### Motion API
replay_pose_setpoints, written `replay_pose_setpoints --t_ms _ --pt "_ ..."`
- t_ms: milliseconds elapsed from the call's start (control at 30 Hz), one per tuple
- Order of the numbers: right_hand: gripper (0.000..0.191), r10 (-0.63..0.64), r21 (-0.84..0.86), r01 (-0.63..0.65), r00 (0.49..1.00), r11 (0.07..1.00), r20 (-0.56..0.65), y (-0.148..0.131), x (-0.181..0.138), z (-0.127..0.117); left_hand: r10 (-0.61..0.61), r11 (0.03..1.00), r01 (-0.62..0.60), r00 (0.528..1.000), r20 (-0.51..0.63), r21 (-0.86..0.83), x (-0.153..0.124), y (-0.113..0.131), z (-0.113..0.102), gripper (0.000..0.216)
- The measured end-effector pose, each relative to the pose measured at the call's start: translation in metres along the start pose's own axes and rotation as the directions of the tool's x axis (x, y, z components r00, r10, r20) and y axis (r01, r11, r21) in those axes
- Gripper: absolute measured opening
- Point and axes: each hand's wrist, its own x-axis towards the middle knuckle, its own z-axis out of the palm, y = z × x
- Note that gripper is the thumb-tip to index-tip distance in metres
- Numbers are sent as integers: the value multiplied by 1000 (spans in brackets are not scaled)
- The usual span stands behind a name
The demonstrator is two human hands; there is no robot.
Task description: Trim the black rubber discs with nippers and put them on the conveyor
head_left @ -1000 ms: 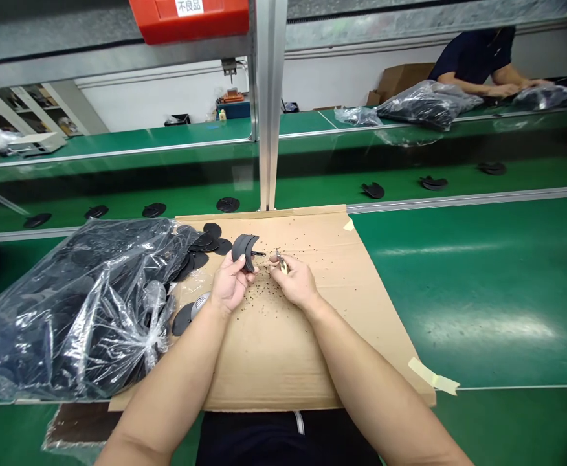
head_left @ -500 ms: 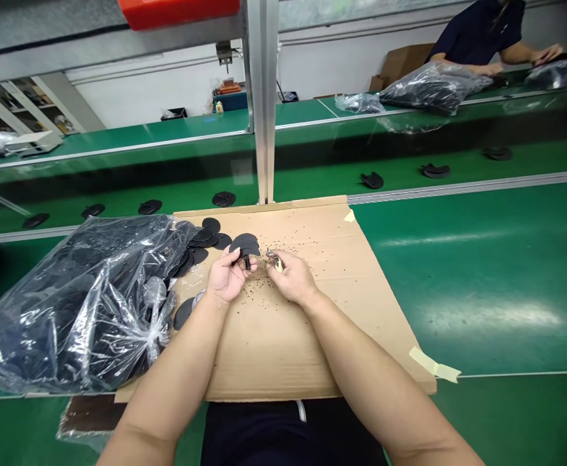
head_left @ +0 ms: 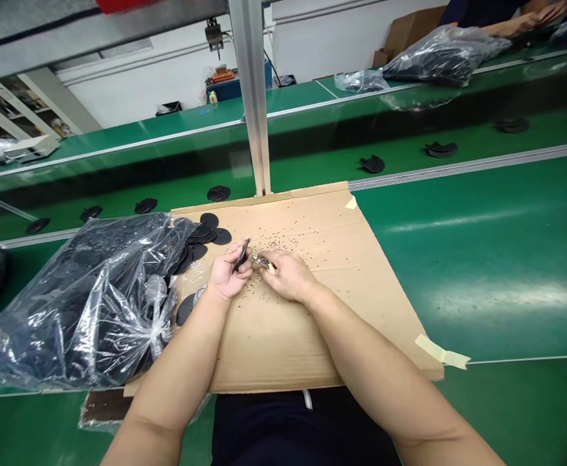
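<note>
Pinched on edge in my left hand (head_left: 228, 272) is a black round plastic part (head_left: 242, 254), tilted so that its thin side shows. My right hand (head_left: 288, 275) is closed around a small pair of nippers (head_left: 264, 263) with pale grips, their metal jaws pointing left, close to the part. Whether the jaws touch it I cannot tell. Both hands are above a cardboard sheet (head_left: 274, 349), where many tiny black scraps (head_left: 283, 241) lie scattered. Left of my left hand, black discs (head_left: 200, 234) spill from a clear plastic bag (head_left: 84, 304).
A metal post (head_left: 252, 97) rises behind the cardboard. Beyond it, spaced black parts (head_left: 372, 164) lie on a green belt (head_left: 307, 155). Masking tape (head_left: 442, 353) sticks to the cardboard's right corner. Across the belt, a person's arms (head_left: 511, 26) work beside another filled bag (head_left: 446, 55).
My left hand has turned the black part from face-on to edge-on. My right hand has brought the nippers left, nearer the part. The camera view has shifted slightly.
</note>
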Motion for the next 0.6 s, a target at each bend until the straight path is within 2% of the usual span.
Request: replay_pose_setpoints --t_ms 300,600 --pt "25 -29 -2 29 997 1000 72 -5 -1 -7 0 997 1 1000 -21 72 -3 0 4 28" --pt "19 -6 1 6 994 1000 107 -5 -2 -8 23 991 -21 1000 -15 129 -3 -1 6 28"
